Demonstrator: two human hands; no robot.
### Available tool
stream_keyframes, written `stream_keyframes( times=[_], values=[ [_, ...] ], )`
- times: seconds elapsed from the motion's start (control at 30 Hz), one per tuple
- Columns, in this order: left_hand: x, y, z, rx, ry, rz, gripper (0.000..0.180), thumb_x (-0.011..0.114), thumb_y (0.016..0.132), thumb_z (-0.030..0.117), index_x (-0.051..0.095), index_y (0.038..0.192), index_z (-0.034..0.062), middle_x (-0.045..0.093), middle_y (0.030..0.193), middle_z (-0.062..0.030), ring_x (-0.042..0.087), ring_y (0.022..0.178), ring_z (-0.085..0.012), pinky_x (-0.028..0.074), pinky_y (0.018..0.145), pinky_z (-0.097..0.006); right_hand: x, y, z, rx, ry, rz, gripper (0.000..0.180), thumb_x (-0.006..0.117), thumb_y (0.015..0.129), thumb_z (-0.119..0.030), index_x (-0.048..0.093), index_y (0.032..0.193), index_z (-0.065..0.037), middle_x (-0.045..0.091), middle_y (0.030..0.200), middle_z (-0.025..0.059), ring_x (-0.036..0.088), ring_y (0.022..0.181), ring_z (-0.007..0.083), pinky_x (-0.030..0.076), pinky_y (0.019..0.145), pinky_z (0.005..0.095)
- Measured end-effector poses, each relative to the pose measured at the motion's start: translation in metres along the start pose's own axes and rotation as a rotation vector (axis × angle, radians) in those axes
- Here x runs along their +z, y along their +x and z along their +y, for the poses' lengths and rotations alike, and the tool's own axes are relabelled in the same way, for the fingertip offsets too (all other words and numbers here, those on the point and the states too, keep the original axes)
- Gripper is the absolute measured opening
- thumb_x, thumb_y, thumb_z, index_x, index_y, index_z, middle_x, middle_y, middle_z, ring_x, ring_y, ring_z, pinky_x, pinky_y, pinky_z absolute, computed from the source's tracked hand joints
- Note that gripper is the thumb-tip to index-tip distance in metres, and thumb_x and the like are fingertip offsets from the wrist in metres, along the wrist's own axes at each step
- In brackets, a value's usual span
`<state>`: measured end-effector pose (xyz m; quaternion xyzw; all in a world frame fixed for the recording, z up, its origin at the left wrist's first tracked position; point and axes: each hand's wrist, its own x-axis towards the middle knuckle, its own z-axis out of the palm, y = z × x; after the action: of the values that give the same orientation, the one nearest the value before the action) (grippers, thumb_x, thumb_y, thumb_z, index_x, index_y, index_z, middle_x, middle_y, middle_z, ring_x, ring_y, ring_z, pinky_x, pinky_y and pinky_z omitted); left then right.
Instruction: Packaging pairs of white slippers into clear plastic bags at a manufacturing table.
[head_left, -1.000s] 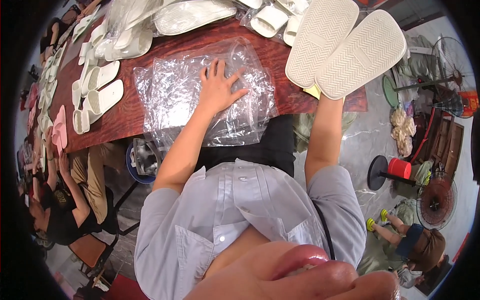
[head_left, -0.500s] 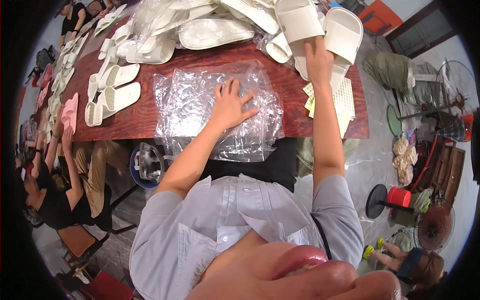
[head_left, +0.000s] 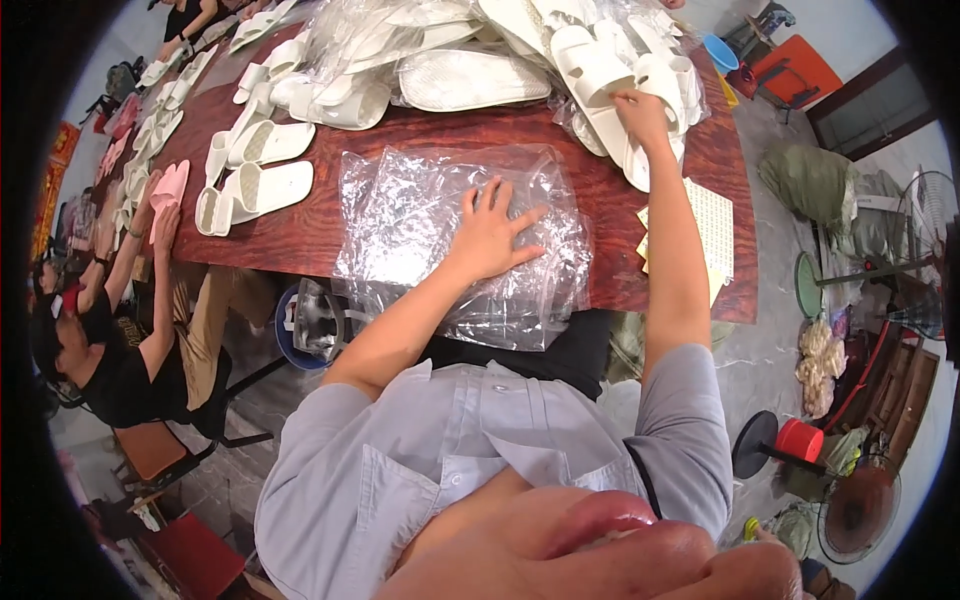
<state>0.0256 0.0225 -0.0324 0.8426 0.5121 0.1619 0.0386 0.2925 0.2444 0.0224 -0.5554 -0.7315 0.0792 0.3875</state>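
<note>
Left hand [head_left: 492, 238]: fingers spread, pressed flat on the bags [head_left: 455, 235] at the near counter [head_left: 300, 235] edge. Right hand [head_left: 640, 108]: fingers curled on a white slipper [head_left: 600, 70] in the far pile, beyond and right of the bags, its long axis running diagonally.

Partly hidden under the left hand [head_left: 492, 235]: the middle of the stack of clear plastic bags [head_left: 450, 240]. Fingertips of the right hand [head_left: 640, 108] tucked behind a white slipper [head_left: 600, 75], grip unclear. Slipper heap [head_left: 450, 50] cut off at twelve o'clock. Sheet of stickers [head_left: 712, 235] at three o'clock half covered by the forearm.
</note>
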Motion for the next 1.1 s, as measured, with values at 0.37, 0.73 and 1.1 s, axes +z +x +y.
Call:
stream_keyframes(
  times=[0.37,0.73,1.1],
  values=[
    [-0.005,-0.006,0.001,-0.011,-0.014,0.010,0.062,0.065,0.081,0.057,0.051,0.138,0.0356,0.036,0.142,-0.0248,0.026,0.139,-0.0418,0.018,0.109,-0.062,-0.026,-0.002,-0.005,-0.120,0.039,-0.022,0.025,0.051,0.074,0.000,0.074,0.084,0.001,0.065,0.066,0.0195,0.063,0.059,0.0256,0.049,0.064,0.0373],
    [-0.014,-0.004,0.003,0.008,-0.027,-0.012,0.066,0.069,0.079,0.051,0.050,0.139,0.0348,0.037,0.140,-0.0257,0.027,0.137,-0.0436,0.019,0.108,-0.062,-0.006,-0.018,0.001,-0.243,0.028,-0.220,0.020,0.064,0.082,-0.016,0.069,0.087,0.002,0.062,0.077,0.0253,0.059,0.078,0.0409,0.047,0.077,0.0454],
    [-0.015,-0.006,0.003,-0.003,-0.025,-0.076,0.069,0.072,0.076,0.047,0.050,0.139,0.0322,0.037,0.139,-0.0281,0.027,0.137,-0.0453,0.020,0.108,-0.063,0.024,-0.028,-0.015,-0.357,-0.190,-0.028,0.025,0.064,0.074,-0.012,0.069,0.086,0.010,0.054,0.110,0.0352,0.044,0.114,0.0505,0.033,0.102,0.0557]
  ],
)
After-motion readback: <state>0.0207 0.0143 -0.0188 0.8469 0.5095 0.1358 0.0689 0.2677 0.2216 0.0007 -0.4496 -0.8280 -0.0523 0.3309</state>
